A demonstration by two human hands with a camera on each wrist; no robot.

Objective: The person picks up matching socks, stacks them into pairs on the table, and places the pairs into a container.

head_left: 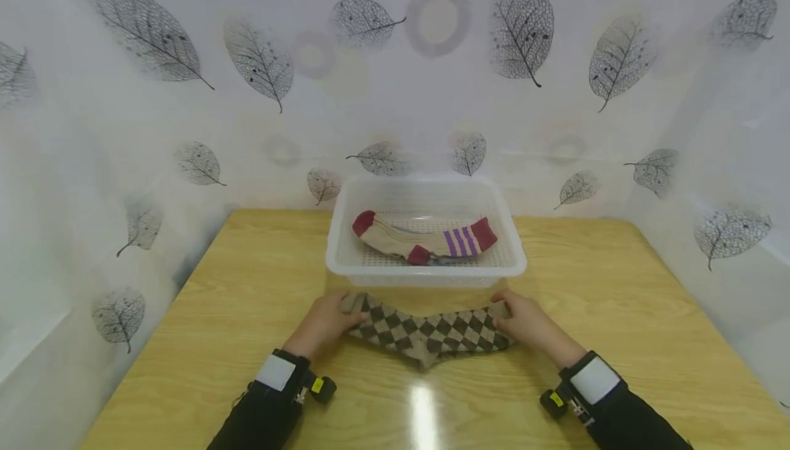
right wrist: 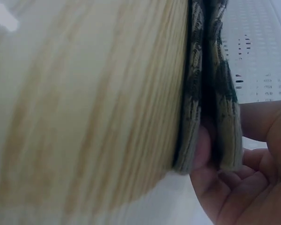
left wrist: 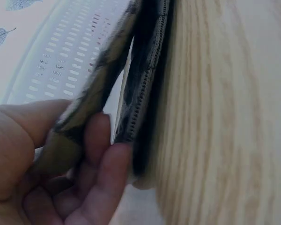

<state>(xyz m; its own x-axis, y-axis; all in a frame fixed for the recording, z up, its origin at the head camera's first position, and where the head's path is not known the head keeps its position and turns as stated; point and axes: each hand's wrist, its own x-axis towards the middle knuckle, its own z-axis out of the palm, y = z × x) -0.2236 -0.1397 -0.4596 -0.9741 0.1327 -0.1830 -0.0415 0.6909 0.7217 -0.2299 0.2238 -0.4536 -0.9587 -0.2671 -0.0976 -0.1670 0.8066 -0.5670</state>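
Note:
A beige and dark argyle sock (head_left: 426, 332) lies stretched sideways on the table, its heel pointing toward me. My left hand (head_left: 327, 326) pinches its left end. In the left wrist view, the left hand (left wrist: 84, 173) has fingers between an upper layer of knit and a lower one. At the opposite end, my right hand (head_left: 527, 320) pinches the sock. The right wrist view shows the right hand (right wrist: 253, 168) gripping the upper layer (right wrist: 228, 126), with a fingertip above the lower layer (right wrist: 189, 131). Whether these layers are one sock or two, I cannot tell.
Just behind the argyle sock stands a white perforated plastic basket (head_left: 426, 271). Inside it lies a cream sock (head_left: 395, 234) with dark red toe, heel and cuff and purple stripes, over something greyish. The wooden table (head_left: 247, 285) meets a leaf-patterned sheet (head_left: 395, 107) at the back and sides.

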